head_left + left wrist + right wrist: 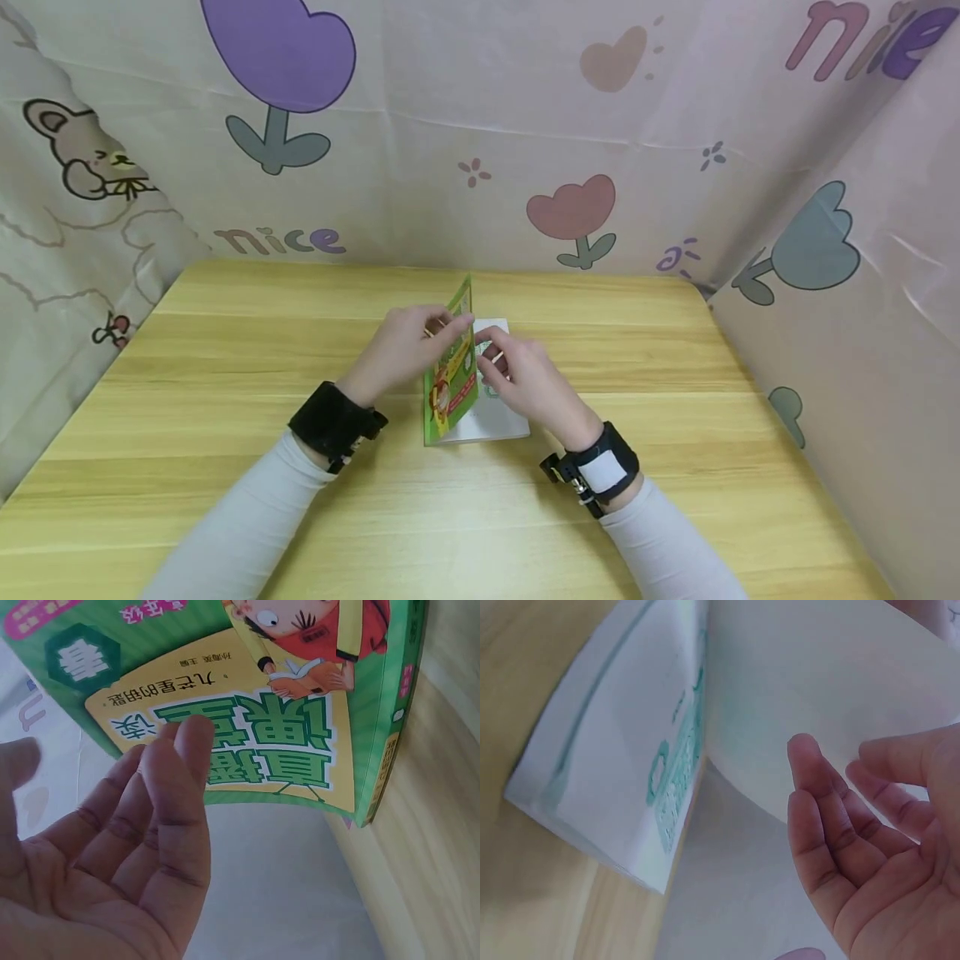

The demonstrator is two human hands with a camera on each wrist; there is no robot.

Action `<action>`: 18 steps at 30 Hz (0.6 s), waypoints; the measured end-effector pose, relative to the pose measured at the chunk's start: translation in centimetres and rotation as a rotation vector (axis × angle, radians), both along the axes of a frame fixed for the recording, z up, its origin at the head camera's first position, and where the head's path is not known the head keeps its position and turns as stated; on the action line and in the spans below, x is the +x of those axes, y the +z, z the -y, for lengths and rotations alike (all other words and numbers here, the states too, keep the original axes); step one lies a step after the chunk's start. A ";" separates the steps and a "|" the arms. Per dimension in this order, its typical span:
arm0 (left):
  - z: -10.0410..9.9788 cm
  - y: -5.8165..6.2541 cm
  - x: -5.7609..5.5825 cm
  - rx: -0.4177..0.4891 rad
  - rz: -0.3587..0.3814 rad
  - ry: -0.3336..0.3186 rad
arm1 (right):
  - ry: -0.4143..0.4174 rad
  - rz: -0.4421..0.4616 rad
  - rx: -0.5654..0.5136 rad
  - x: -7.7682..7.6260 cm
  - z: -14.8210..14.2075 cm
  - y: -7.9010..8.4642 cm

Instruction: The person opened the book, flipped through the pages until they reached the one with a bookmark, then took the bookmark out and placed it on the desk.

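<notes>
A book with a green cover [454, 367] lies on the table with that cover raised nearly upright. The cover's front, with its cartoon child [304, 637] and large green characters, faces left. My left hand [411, 346] is at the cover's outer side, its fingertips [196, 742] right at the printed front and its thumb apart from them. To the right, my right hand [532, 379] hovers over the white page [491, 421], which bears green print [679, 772]. Its fingers are loosely bent with nothing between them, beside the cover's pale inside [780, 682].
The book rests on a light wood-grain table [225, 350]. A pale cloth [450, 100] with printed flowers hangs behind it and along both sides. Both wrists wear black camera straps [330, 421].
</notes>
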State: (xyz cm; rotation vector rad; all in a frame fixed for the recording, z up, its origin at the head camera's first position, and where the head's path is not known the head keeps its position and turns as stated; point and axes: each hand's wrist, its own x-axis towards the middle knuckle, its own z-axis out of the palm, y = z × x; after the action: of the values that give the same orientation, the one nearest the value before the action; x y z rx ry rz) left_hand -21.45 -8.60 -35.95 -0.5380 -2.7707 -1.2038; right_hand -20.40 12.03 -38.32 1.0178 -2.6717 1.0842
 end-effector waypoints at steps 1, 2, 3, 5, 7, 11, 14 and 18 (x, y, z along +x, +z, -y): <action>0.1 0.1 0.0 -0.001 0.004 0.008 | 0.008 -0.013 0.011 0.0 0.1 -0.1; 0.1 0.3 0.0 -0.002 0.005 0.018 | 0.017 -0.026 0.021 0.0 0.2 -0.2; 0.2 0.3 0.0 -0.002 0.007 0.026 | 0.025 -0.043 0.031 0.0 0.3 -0.3; 0.2 0.5 0.0 -0.011 0.000 0.038 | 0.038 -0.070 0.041 0.1 0.5 -0.4; 0.3 0.4 -0.1 -0.010 -0.012 0.036 | 0.049 -0.091 0.044 0.2 0.7 -0.6; 0.8 0.3 0.0 0.008 -0.043 0.026 | 0.062 -0.110 0.057 0.4 1.1 -0.7; 1.2 0.3 0.2 0.026 -0.055 0.035 | 0.058 -0.103 0.078 0.4 1.1 -0.8; 1.8 0.4 0.4 0.045 -0.055 0.058 | 0.008 -0.097 0.133 0.1 0.7 -1.0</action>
State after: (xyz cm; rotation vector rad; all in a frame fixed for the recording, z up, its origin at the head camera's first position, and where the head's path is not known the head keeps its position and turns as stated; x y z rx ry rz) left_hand -21.07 -10.44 -35.52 -0.4757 -2.6875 -1.2175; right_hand -20.28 11.35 -39.35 1.0740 -2.6942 0.8444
